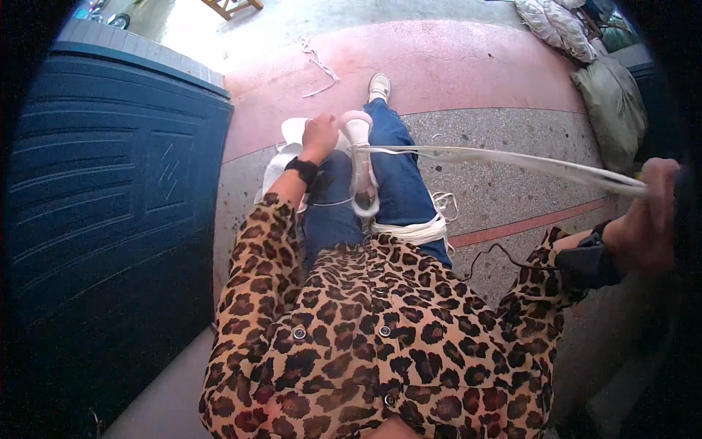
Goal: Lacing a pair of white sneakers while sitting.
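Long, off-white, flattish cord [512, 158], drawn nearly straight over the right leg of the blue denim trousers [401, 157], from the narrow, pale, sole-shaped piece [361, 170] out to the right hand [647, 219]. Gripped there, far out to the side, with fingers closed around the cord; too blurred for reading the exact finger placement. Cannot tell the grip of the left hand [320, 137]: curled, just beside the far, pinkish end of the sole-shaped piece, with any hold on it unclear.

Apparently a tightening pull, to judge by the tension. Draw the cord in one smooth sweep rather than a jerk, and ease off at the first resistance to avoid fraying the strand or wrenching the piece askew. Steady the sole-shaped piece, now lying lengthwise in the lap between the two legs, by pressing from both sides, and brace its far end with the left hand against the sideways drag. Pull low and in line with the exit point, for less rubbing at the edge. Look out for snags on the loose, white bundle of cord [417, 233] draped over the right thigh, nearer the body. Let slack strands lie flat and side by side, free of twists, before tightening fully.
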A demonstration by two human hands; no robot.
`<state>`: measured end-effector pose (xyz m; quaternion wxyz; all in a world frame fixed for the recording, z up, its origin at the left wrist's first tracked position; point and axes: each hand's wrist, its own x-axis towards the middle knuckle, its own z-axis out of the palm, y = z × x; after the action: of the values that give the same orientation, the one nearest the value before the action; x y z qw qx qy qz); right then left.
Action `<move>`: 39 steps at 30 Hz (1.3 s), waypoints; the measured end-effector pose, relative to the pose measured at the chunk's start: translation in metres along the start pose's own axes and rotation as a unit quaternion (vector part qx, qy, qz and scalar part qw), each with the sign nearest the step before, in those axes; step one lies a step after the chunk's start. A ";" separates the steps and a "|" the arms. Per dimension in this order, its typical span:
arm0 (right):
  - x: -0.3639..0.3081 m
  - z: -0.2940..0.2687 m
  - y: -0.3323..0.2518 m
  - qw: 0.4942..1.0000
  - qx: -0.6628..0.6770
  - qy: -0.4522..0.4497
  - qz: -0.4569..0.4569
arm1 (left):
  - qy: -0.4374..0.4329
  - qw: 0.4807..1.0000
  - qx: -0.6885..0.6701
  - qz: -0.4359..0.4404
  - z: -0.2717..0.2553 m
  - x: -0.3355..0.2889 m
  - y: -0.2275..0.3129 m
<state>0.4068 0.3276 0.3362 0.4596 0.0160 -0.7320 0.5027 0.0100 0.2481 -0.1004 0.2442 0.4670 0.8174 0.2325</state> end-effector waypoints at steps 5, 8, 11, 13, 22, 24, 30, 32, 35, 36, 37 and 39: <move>-0.051 -0.006 0.038 0.957 0.163 0.197 0.134 | -0.079 0.992 -0.053 0.088 -0.013 -0.031 0.015; -0.066 0.023 0.084 0.949 0.056 0.177 0.256 | -0.085 0.989 -0.044 0.111 -0.014 -0.036 0.027; -0.090 0.050 0.136 0.897 -0.076 0.131 0.415 | -0.049 0.986 -0.001 0.156 -0.012 -0.034 0.029; -0.103 0.066 0.175 0.879 -0.085 0.072 0.463 | -0.057 0.984 0.024 0.167 -0.012 -0.035 0.030; -0.208 0.138 0.335 0.906 -0.267 -0.079 0.318 | -0.057 0.972 0.057 0.220 -0.004 -0.035 0.067; -0.211 0.141 0.337 0.892 -0.277 -0.090 0.346 | -0.068 0.968 0.069 0.233 -0.005 -0.032 0.074; -0.208 0.144 0.307 0.845 -0.288 -0.197 0.405 | -0.148 0.923 0.192 0.298 -0.010 -0.029 0.092; -0.204 0.148 0.298 0.828 -0.297 -0.224 0.420 | -0.191 0.894 0.259 0.313 -0.004 -0.026 0.094; -0.213 0.151 0.304 0.810 -0.317 -0.266 0.416 | -0.219 0.873 0.309 0.308 0.003 -0.030 0.105; -0.214 0.152 0.305 0.812 -0.315 -0.269 0.412 | -0.212 0.892 0.264 0.300 0.007 -0.027 0.102; -0.214 0.155 0.303 0.814 -0.311 -0.272 0.407 | -0.204 0.909 0.219 0.289 0.012 -0.023 0.094; -0.221 0.159 0.310 0.822 -0.306 -0.268 0.398 | -0.199 0.934 0.171 0.244 0.023 -0.007 0.091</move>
<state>0.2796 0.2646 -0.0505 -0.0133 -0.2846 -0.8852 0.3676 0.0870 0.2871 -0.0615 0.2541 0.7236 0.6402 0.0441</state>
